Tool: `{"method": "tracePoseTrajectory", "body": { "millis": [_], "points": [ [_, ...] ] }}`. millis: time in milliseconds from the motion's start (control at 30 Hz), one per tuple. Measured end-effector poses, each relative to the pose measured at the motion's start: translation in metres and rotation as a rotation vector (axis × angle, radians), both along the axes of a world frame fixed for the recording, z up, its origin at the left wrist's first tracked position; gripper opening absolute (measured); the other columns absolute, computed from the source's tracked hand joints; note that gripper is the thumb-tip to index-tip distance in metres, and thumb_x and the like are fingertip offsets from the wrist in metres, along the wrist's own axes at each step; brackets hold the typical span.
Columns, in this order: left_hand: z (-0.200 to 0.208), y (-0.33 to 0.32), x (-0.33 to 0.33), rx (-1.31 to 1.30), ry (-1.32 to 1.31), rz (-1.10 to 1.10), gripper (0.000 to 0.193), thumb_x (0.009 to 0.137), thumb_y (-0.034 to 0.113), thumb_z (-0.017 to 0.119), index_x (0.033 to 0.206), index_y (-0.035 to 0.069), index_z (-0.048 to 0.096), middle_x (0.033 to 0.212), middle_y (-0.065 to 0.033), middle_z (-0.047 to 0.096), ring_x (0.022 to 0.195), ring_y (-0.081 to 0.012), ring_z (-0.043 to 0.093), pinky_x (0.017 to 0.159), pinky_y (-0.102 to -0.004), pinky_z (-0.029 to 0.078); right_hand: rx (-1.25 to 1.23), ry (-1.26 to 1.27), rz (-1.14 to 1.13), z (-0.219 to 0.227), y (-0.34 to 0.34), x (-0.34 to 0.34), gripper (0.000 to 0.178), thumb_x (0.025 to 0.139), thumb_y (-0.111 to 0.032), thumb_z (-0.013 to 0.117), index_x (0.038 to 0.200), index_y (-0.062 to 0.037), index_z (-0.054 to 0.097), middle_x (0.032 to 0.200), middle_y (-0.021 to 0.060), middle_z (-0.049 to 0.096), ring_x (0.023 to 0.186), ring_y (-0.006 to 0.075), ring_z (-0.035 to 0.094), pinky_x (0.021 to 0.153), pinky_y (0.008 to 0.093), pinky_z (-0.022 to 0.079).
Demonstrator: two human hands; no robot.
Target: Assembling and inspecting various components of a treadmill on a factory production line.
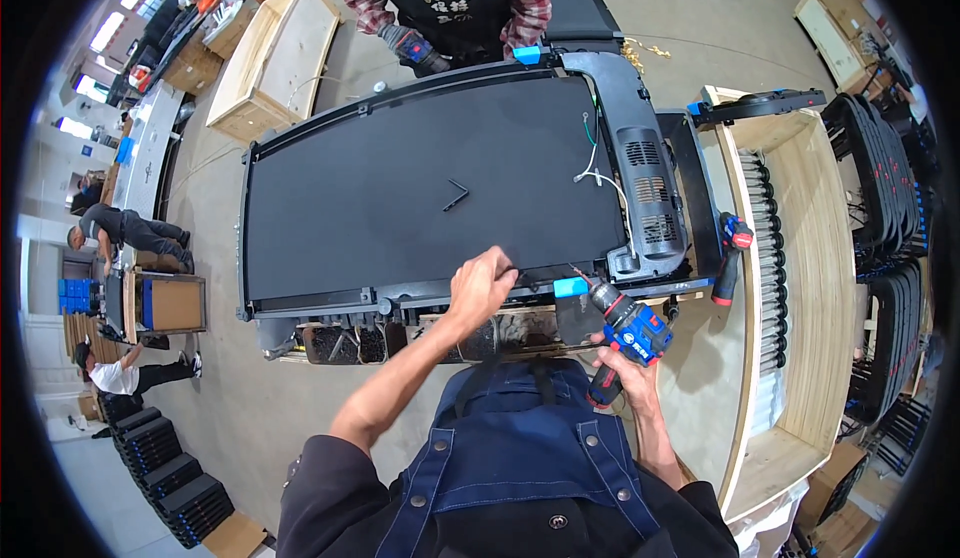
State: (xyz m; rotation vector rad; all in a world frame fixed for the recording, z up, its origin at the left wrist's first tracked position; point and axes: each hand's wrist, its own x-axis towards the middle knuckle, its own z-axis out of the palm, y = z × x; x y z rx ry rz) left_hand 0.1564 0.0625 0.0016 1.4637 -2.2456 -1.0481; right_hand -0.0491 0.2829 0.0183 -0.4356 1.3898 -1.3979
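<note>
In front of me lies a treadmill deck with a black belt [340, 178] and a black motor cover [640, 148] at its right end. My left hand [482, 286] is over the deck's near edge, its fingers curled together; whatever they may hold is hidden. My right hand [628, 368] grips a blue and black cordless drill [640, 330] by the handle, its bit tilted up and left towards the deck. A blue piece [571, 287] sits on the near rail, close to the bit. On the belt rests a small black L-shaped hex key [457, 198]. Loose wires [600, 175] lie beside the motor cover.
Across the deck stands a co-worker whose gloved hand [408, 46] holds another drill [422, 53]. A long wooden crate [800, 418] with a row of black rollers [768, 268] is at my right, with a red and blue power tool [733, 258] by its edge. Another crate [275, 58] stands far left.
</note>
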Motion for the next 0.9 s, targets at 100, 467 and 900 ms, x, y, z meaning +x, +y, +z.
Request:
{"method": "tracePoseTrajectory", "body": {
  "millis": [100,467,900],
  "points": [
    [-0.006,0.019,-0.001,-0.111,-0.051,0.108,0.021,0.081,0.018,0.073,0.085,0.001,0.061,0.083,-0.0145,0.067,0.081,-0.0363,0.065,0.070,-0.0490,0.049,-0.003,-0.008,-0.004,-0.002,0.000,-0.001,0.045,0.085,0.000,0.074,0.127,-0.0008,0.060,0.104,0.0129,0.072,0.082,0.0170,0.070,0.069,0.0322,0.062],
    [-0.010,-0.007,-0.027,-0.643,0.007,-0.303,0.018,0.079,0.010,0.074,0.085,0.007,0.057,0.086,-0.0069,0.054,0.088,-0.0267,0.056,0.077,-0.0389,0.049,0.042,0.081,0.149,0.008,-0.014,-0.022,0.047,0.082,0.003,0.074,0.127,-0.0014,0.060,0.107,0.0132,0.073,0.088,0.0179,0.071,0.078,0.0336,0.061],
    [-0.037,-0.034,-0.026,-0.502,0.121,-0.438,0.021,0.077,0.009,0.075,0.087,0.005,0.057,0.089,-0.0088,0.052,0.088,-0.0288,0.055,0.078,-0.0404,0.051,0.187,0.907,0.708,0.054,-0.105,-0.053,0.034,0.072,-0.016,0.075,0.096,0.0057,0.063,0.076,0.0218,0.067,0.071,0.0381,0.065,0.074,0.0430,0.053]
  ]
}}
